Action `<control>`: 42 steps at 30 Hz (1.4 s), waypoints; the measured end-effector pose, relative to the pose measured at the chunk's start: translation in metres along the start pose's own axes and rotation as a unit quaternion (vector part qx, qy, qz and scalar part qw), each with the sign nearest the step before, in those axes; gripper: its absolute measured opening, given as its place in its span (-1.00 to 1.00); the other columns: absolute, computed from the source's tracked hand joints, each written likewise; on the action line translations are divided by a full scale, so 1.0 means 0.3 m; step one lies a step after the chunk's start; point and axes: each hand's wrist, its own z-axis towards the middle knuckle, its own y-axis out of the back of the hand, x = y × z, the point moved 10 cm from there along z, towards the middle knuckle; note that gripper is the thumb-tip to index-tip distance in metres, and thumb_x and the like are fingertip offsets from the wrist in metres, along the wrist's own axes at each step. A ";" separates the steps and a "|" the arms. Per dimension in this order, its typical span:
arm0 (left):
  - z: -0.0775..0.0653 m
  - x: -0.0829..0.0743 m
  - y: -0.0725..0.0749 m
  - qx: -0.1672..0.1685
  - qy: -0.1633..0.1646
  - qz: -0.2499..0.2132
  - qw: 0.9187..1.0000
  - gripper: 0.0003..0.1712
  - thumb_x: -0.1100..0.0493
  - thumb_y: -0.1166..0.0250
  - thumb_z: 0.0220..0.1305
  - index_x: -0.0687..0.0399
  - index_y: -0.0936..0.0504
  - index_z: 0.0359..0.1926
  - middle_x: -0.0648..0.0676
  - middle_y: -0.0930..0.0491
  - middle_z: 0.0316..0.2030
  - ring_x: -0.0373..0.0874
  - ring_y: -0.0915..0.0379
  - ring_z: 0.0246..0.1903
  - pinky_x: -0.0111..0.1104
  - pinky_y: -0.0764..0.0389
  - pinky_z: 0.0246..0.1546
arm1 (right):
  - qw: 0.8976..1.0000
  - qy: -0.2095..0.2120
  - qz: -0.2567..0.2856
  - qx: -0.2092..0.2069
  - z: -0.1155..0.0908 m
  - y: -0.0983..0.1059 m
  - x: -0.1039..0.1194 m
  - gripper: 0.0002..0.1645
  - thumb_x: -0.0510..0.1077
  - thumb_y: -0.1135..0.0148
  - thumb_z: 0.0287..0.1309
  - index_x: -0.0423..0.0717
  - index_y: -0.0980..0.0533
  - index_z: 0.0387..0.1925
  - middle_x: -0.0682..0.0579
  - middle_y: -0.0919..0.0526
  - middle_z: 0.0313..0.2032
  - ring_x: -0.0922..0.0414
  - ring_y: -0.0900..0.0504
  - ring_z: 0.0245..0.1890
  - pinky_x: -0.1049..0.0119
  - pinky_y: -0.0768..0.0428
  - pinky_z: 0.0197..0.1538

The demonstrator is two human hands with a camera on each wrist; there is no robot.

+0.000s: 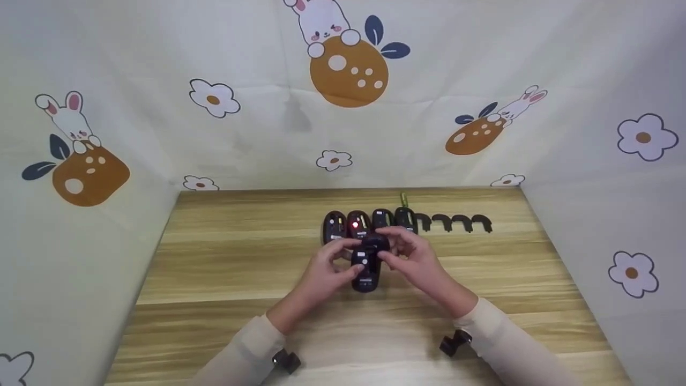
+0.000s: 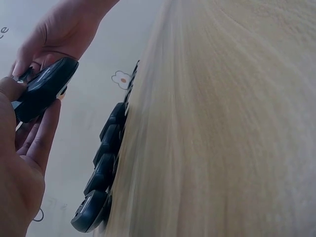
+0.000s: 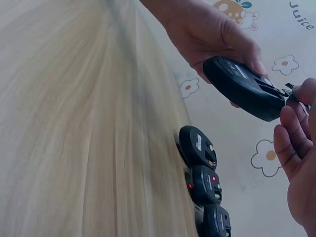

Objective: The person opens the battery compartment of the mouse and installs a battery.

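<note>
My left hand [image 1: 326, 268] holds a black computer mouse [image 1: 365, 281] with its underside facing up, thumb on one side and fingers on the other. At the mouse's far end, my right hand [image 1: 420, 264] pinches a small black battery cover [image 1: 376, 242] between thumb and fingers. The right wrist view shows this cover [image 3: 290, 91] right at the end of the mouse [image 3: 242, 86], beside the long battery slot. In the left wrist view the mouse [image 2: 47, 89] is raised above the table, with the left fingers underneath.
Behind the hands, several black mice [image 1: 334, 228] lie underside up in a row, one with a red light [image 1: 356, 224]. A green battery [image 1: 404, 200] lies past the rightmost mouse. Several curved black covers [image 1: 462, 222] line up to the right on the wooden table [image 1: 225, 257].
</note>
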 end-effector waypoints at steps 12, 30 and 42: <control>0.001 0.016 0.013 -0.005 0.002 -0.014 1.000 -0.44 0.31 -0.57 0.33 0.08 -0.69 0.33 0.14 -0.68 0.14 0.00 -0.71 -0.03 -0.20 -0.89 -0.14 | 0.998 -0.055 -0.010 -0.013 -0.013 0.130 -0.044 -0.42 -0.34 -0.53 0.32 -0.20 -0.66 0.35 -0.17 -0.75 -0.28 0.15 -0.68 -0.42 0.31 -0.79 -0.35; -0.003 0.023 0.036 -0.014 0.013 -0.015 1.000 -0.44 0.30 -0.57 0.33 0.06 -0.70 0.32 0.13 -0.71 0.12 0.03 -0.72 0.00 -0.18 -0.89 -0.12 | 0.989 -0.094 -0.049 -0.106 -0.070 0.451 -0.134 -0.49 -0.45 -0.52 0.29 -0.30 -0.69 0.27 -0.18 -0.75 -0.29 0.20 -0.66 -0.43 0.45 -0.69 -0.38; 0.002 0.024 0.034 -0.014 0.012 -0.027 0.999 -0.43 0.31 -0.58 0.32 0.02 -0.70 0.33 0.10 -0.70 0.07 0.01 -0.70 -0.05 -0.19 -0.89 -0.22 | 0.975 -0.146 -0.096 -0.139 -0.129 0.707 -0.227 -0.48 -0.34 -0.47 0.42 -0.34 -0.63 0.35 0.01 -0.72 -0.30 0.22 -0.64 -0.45 0.43 -0.68 -0.40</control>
